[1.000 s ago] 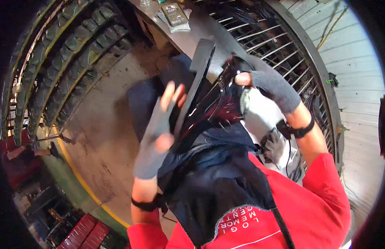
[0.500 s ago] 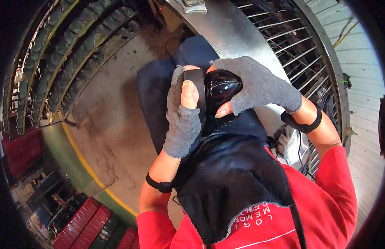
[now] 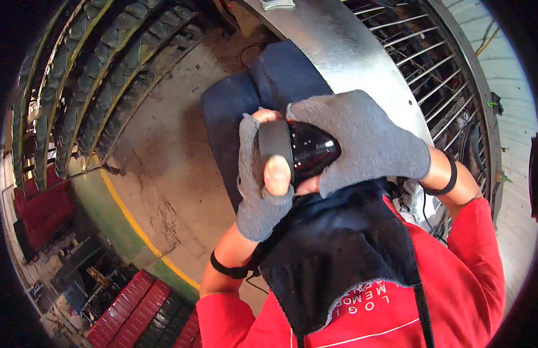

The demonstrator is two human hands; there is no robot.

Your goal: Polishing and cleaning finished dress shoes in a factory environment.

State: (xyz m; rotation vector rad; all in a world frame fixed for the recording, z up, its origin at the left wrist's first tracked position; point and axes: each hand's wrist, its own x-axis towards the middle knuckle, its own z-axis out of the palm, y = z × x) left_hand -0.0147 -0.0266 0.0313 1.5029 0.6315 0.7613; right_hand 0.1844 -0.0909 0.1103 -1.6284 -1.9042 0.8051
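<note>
A glossy black shoe (image 3: pixel 315 152) is between my hands above my lap, its rounded toe facing up at me. Along its left side runs a matte dark grey sole (image 3: pixel 270 138). My left hand (image 3: pixel 265 180), in a grey glove with bare fingertips, is closed around the sole, thumb lying on its edge. My right hand (image 3: pixel 353 142), gloved alike, wraps the shiny upper from the right, with thumb and fingertips pressing near the joint with the sole. The heel end of the shoe is hidden from view.
A metal bench top (image 3: pixel 361 64) curves along my right, beside a barred metal rack (image 3: pixel 419 49). Tall racks (image 3: pixel 106 69) filled with dark shoe-like shapes stand at far left. Red slatted trays (image 3: pixel 127 307) lie at lower left. A black apron (image 3: pixel 338 243) covers my front.
The shoe has tipped so its toe points more to the right. My right hand has slid around the upper, and my left thumb sits lower on the sole edge.
</note>
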